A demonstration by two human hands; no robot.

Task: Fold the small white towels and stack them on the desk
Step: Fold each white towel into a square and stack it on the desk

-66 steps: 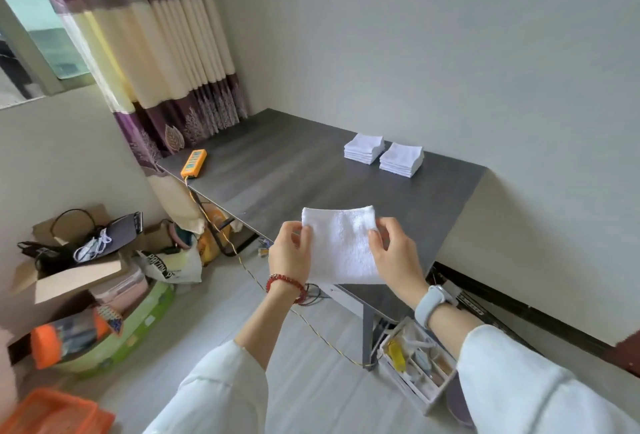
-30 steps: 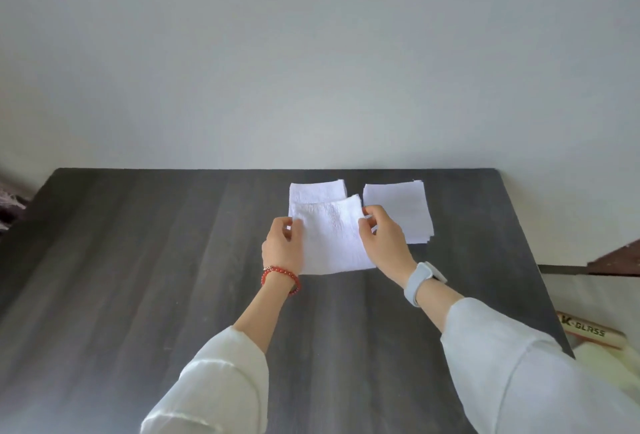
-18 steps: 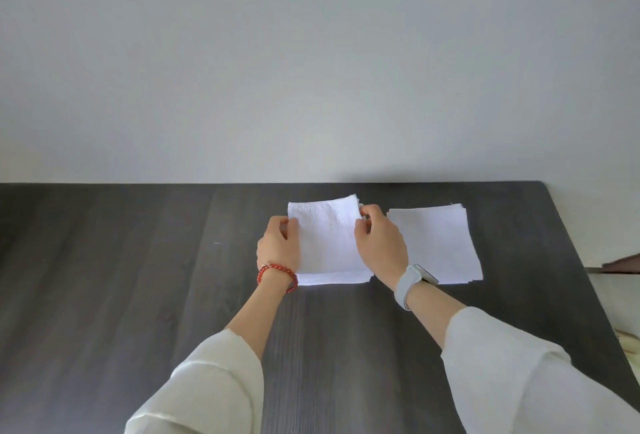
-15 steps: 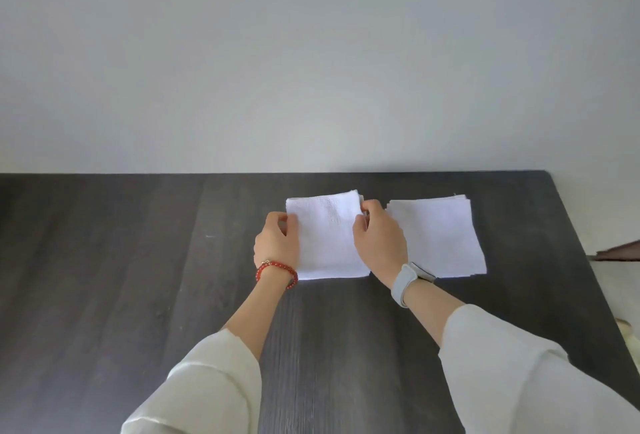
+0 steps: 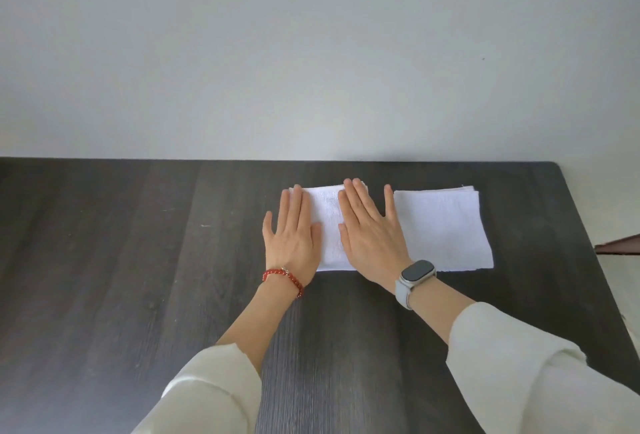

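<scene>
Both hands lie flat, palms down, on a small folded white terry towel (image 5: pixel 329 225) near the far right corner of the dark wood-grain bench (image 5: pixel 138 260). The left hand (image 5: pixel 292 232) covers its left edge, the right hand (image 5: pixel 372 231) its right side; the fingers (image 5: pixel 356 198) are stretched out straight, gripping nothing. Just beside it, toward the right edge, sits a stack of folded white towels (image 5: pixel 446 229).

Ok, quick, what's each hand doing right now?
Left hand: open, palm flat on the left towel stack, gripping nothing.
Right hand: open, flat on the same stack, gripping nothing.
</scene>
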